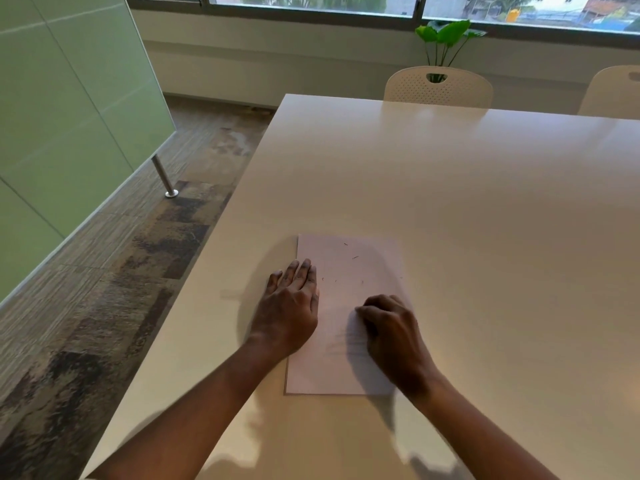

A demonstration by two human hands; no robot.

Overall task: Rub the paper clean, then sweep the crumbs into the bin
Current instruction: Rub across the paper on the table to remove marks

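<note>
Head view: paper (349, 268) lies on the table (450, 202), near its left edge. Flat on the paper's left edge rests the left hand (291, 306), fingers straight. The right hand (391, 327) sits on the paper with its fingers curled under; whether it holds anything cannot be told. Dark crumbs (355, 257) dot the far half.

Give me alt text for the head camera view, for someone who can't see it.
A person's left hand lies flat on the left edge of a paper sheet on a white table, while the right hand, fingers curled, rests near its middle. Small dark crumbs dot the sheet's upper half.
</note>
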